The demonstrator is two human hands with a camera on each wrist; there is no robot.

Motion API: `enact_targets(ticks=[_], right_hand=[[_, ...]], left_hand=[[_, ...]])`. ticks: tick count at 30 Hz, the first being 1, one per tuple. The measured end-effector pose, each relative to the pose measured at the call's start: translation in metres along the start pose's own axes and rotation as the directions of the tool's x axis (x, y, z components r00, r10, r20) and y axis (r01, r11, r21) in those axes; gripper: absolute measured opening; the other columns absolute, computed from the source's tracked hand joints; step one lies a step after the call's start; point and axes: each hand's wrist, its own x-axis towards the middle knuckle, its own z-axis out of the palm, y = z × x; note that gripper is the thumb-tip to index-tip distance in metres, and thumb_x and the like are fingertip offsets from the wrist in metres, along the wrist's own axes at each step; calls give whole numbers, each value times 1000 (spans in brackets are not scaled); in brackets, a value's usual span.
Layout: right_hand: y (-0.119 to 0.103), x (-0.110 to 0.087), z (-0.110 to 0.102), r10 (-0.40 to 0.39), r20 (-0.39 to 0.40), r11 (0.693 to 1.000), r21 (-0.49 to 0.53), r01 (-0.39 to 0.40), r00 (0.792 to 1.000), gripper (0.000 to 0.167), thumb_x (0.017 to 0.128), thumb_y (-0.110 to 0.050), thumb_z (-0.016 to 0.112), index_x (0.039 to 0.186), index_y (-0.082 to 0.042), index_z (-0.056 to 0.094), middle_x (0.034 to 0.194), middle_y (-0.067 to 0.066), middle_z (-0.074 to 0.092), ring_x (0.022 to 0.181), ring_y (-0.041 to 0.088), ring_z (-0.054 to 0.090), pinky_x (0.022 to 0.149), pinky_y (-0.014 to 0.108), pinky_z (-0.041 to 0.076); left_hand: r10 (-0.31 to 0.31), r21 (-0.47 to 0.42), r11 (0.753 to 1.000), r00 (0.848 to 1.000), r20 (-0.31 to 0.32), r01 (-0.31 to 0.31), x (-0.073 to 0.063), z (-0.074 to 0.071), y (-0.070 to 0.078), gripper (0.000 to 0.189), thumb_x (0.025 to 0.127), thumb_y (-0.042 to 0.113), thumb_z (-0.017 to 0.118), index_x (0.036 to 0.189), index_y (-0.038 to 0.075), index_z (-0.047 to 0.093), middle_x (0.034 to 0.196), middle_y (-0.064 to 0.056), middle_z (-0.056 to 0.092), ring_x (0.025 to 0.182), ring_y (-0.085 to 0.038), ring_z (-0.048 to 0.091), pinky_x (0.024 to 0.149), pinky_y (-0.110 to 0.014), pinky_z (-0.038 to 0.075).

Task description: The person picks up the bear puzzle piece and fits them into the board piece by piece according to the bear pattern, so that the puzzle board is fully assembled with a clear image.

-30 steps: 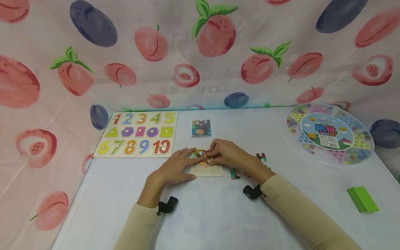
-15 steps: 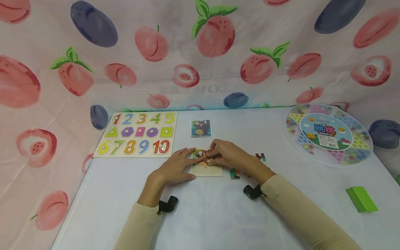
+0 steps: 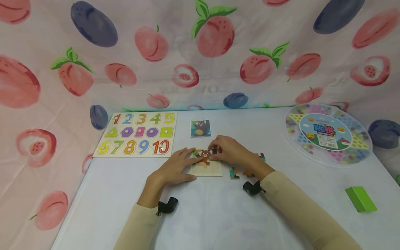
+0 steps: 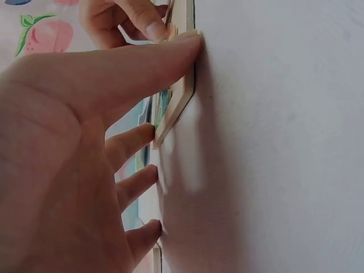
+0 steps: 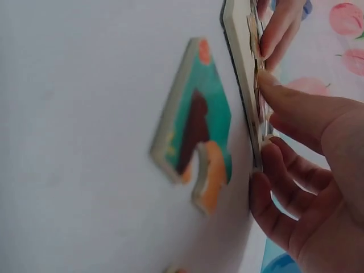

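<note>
A small wooden puzzle board (image 3: pixel 206 172) lies mid-table, its upper part filled with joined pieces of a brown bear (image 3: pixel 205 156). My left hand (image 3: pixel 174 167) rests on the board's left side with extended fingers, the index on the bear; in the left wrist view the thumb (image 4: pixel 176 54) touches the board's near edge. At the upper right, my right hand (image 3: pixel 232 150) pinches a dark puzzle piece (image 3: pixel 214 151) against the board between thumb and index; the hand partly hides it. A loose green, brown and orange puzzle piece (image 5: pixel 207 122) lies beside the board in the right wrist view.
More loose pieces (image 3: pixel 249 173) lie under the right wrist. Behind the board is a bear picture card (image 3: pixel 200 128). A number and shape board (image 3: pixel 132 135) lies back left, a round Chinese checkers set (image 3: pixel 328 133) back right, and a green block (image 3: pixel 361 199) at right.
My right hand has shifted slightly up and right on the board, uncovering more of the bear and a dark piece at the upper right. My left hand stays in place.
</note>
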Motion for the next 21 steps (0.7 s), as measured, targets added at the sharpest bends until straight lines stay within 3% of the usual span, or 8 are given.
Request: enact_targets(ticks=[4, 13, 21], right_hand=[[-1, 3, -1, 18, -14, 1000, 3, -18, 1000, 29, 91, -31, 77, 115, -15, 73, 105, 2, 67, 91, 13, 61, 80, 29, 54], [-4, 5, -1, 45, -17, 999, 26, -45, 999, 26, 93, -30, 76, 115, -17, 73, 102, 2, 65, 85, 12, 59, 76, 26, 53], [6, -1, -8, 20, 6, 994, 107, -20, 1000, 32, 94, -31, 74, 122, -16, 72, 113, 0, 72, 96, 13, 65, 85, 32, 56]], left_hand=[[7, -1, 1000, 1000, -8, -7, -1, 0, 1, 66, 92, 39, 72, 153, 32, 48, 170, -7, 27, 159, -39, 20, 127, -61, 26], [2, 22, 1000, 1000, -13, -2, -2, -4, 2, 65, 92, 40, 72, 152, 32, 49, 170, -7, 28, 159, -38, 21, 127, -59, 27], [20, 18, 1000, 1000, 0, -20, -2, -4, -1, 65, 93, 40, 71, 153, 31, 48, 170, -8, 27, 158, -39, 22, 128, -59, 27]])
